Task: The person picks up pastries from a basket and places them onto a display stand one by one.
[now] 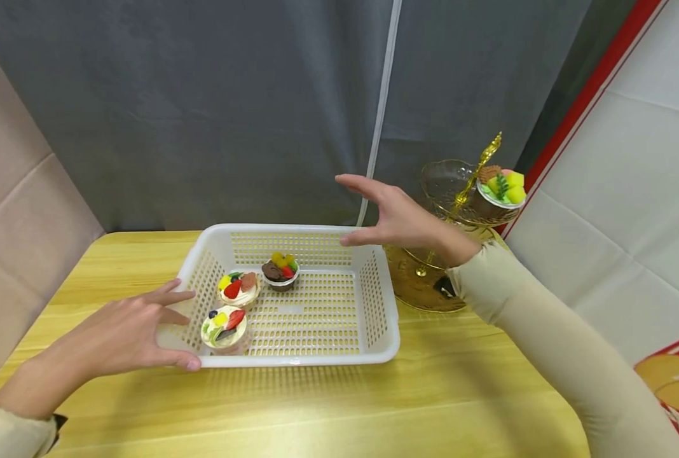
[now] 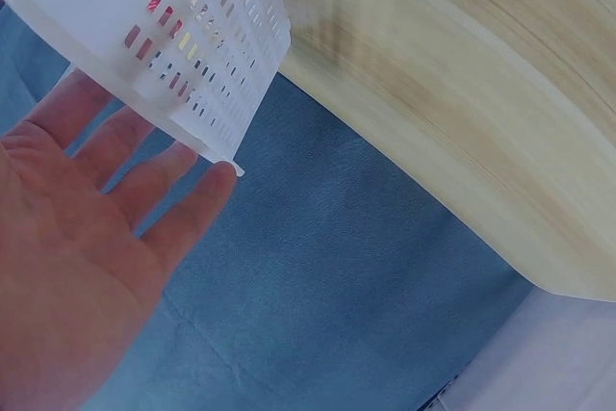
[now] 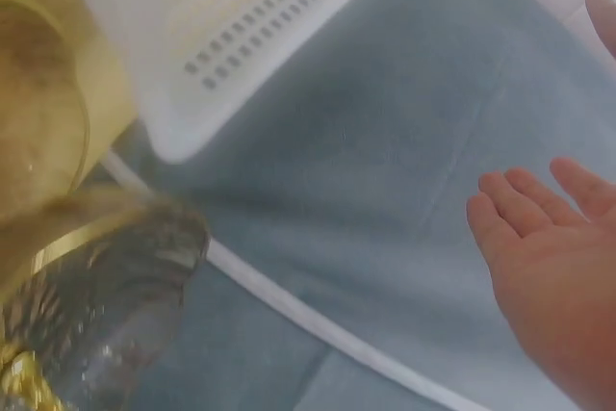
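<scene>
My left hand (image 1: pixel 124 331) is at the left end of a white plastic basket (image 1: pixel 294 360), fingers spread over its rim and thumb at the front corner. In the left wrist view, the fingertips (image 2: pixel 223 172) touch the rim. Three fruit-topped dessert cups stand in the basket's left half: a white-cream one (image 1: pixel 225 329) in front, another cream one (image 1: pixel 240 290) behind it, and a chocolate one (image 1: pixel 280 272). My right hand (image 1: pixel 402 219) hovers above the basket's back right corner, thumb and fingers apart, holding nothing.
Right of the basket stands a gold tiered stand (image 1: pixel 425 299). A dessert cup with green fruit and a biscuit (image 1: pixel 501 191) sits on its upper tier, close to my right forearm. A grey curtain (image 1: pixel 231 114) hangs behind the wooden table (image 1: pixel 339 413), and a white cloth (image 1: pixel 631 191) hangs at right.
</scene>
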`<state>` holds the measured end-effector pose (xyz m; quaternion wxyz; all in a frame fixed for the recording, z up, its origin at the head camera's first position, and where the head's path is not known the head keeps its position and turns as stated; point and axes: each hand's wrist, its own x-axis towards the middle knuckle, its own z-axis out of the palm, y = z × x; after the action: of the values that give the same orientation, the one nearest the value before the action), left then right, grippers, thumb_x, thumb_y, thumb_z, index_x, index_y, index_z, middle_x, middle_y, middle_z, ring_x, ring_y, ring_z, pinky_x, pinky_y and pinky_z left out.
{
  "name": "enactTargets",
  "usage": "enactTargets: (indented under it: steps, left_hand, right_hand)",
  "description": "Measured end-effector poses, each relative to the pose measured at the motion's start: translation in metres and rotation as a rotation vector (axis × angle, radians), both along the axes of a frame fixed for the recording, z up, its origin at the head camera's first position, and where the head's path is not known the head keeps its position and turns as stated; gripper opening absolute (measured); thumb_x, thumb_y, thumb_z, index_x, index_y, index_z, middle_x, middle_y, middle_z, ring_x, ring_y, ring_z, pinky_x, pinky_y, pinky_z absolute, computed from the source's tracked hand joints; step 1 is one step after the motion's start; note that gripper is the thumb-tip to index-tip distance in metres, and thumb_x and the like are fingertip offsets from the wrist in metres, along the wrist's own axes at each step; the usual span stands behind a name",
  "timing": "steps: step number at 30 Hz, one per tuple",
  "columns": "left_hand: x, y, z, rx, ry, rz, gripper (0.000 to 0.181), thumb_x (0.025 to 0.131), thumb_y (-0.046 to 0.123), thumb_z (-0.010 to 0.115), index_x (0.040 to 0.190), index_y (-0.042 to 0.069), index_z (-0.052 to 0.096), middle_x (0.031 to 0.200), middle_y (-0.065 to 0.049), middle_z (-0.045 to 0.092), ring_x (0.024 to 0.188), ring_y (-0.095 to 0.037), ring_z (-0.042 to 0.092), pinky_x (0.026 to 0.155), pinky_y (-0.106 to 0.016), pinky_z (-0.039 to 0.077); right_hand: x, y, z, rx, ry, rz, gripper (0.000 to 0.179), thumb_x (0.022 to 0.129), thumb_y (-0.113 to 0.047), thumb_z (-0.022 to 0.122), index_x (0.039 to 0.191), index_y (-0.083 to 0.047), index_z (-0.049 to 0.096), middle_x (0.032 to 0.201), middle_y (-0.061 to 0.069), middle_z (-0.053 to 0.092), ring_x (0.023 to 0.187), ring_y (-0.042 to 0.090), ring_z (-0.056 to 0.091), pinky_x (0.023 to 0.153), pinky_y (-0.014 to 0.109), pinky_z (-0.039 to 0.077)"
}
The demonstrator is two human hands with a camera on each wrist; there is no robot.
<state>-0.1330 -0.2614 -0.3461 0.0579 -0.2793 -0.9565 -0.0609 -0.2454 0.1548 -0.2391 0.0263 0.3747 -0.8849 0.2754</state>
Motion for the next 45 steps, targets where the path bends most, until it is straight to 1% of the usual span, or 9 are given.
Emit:
enactTargets:
  steps: [4,10,14,23,29,36,40,45]
  left_hand:
    - [0.000,0.000,0.000,-0.001,-0.003,0.003,0.072,0.063,0.081,0.070,0.095,0.016,0.080,0.132,-0.009,0.064,0.129,-0.043,0.050,0.069,-0.052,0.053]
    - [0.000,0.000,0.000,0.002,0.001,0.004,0.072,0.063,0.081,0.070,0.095,0.017,0.080,0.132,-0.008,0.064,0.130,-0.043,0.051,0.070,-0.052,0.053]
    - [0.000,0.000,0.000,0.003,0.007,0.002,0.073,0.063,0.082,0.069,0.095,0.017,0.080,0.131,-0.008,0.064,0.130,-0.043,0.051,0.071,-0.052,0.054]
    - [0.001,0.001,-0.001,0.007,0.016,-0.002,0.073,0.063,0.082,0.070,0.094,0.016,0.080,0.131,-0.008,0.065,0.129,-0.043,0.051,0.071,-0.053,0.054]
    - [0.001,0.002,-0.002,0.007,0.016,0.002,0.074,0.063,0.082,0.070,0.095,0.016,0.080,0.131,-0.008,0.064,0.129,-0.043,0.051,0.070,-0.052,0.054]
    - [0.000,0.003,-0.001,0.011,0.003,0.014,0.074,0.063,0.082,0.070,0.096,0.017,0.080,0.133,-0.008,0.063,0.130,-0.042,0.050,0.069,-0.052,0.053]
    - [0.000,0.002,-0.001,0.011,0.003,0.016,0.073,0.063,0.082,0.069,0.095,0.017,0.080,0.132,-0.008,0.064,0.130,-0.042,0.050,0.069,-0.053,0.053]
    - [0.000,0.001,-0.001,0.010,0.008,0.009,0.073,0.063,0.082,0.069,0.094,0.017,0.080,0.131,-0.008,0.064,0.130,-0.042,0.051,0.068,-0.053,0.053]
  right_hand:
    - [-0.003,-0.012,-0.008,0.000,-0.031,0.035,0.093,0.078,-0.034,0.085,0.155,-0.015,0.035,0.158,0.000,0.035,0.143,0.018,0.037,0.114,0.041,0.031]
    - [-0.007,-0.028,-0.021,-0.038,-0.116,0.066,0.092,0.079,-0.031,0.085,0.155,-0.015,0.035,0.159,-0.001,0.035,0.144,0.016,0.036,0.113,0.038,0.031]
    - [-0.009,-0.038,-0.029,-0.039,-0.142,0.083,0.091,0.080,-0.031,0.084,0.155,-0.013,0.035,0.159,0.000,0.035,0.144,0.016,0.036,0.113,0.035,0.032]
    - [-0.013,-0.057,-0.045,-0.035,-0.225,0.112,0.091,0.080,-0.031,0.083,0.155,-0.014,0.034,0.159,0.001,0.035,0.144,0.017,0.036,0.113,0.038,0.032]
    - [-0.016,-0.065,-0.059,-0.016,-0.259,0.109,0.091,0.081,-0.031,0.082,0.155,-0.012,0.033,0.158,0.002,0.036,0.143,0.021,0.038,0.112,0.041,0.033]
    - [-0.020,-0.076,-0.072,-0.012,-0.287,0.107,0.091,0.079,-0.029,0.084,0.153,-0.007,0.036,0.156,0.007,0.040,0.140,0.026,0.042,0.112,0.037,0.034]
    - [-0.022,-0.084,-0.079,0.005,-0.297,0.111,0.091,0.080,-0.028,0.084,0.153,-0.007,0.035,0.156,0.010,0.040,0.140,0.026,0.042,0.112,0.036,0.034]
    - [-0.022,-0.092,-0.086,0.040,-0.305,0.107,0.092,0.079,-0.031,0.084,0.154,-0.008,0.035,0.156,0.010,0.040,0.140,0.026,0.042,0.111,0.037,0.035]
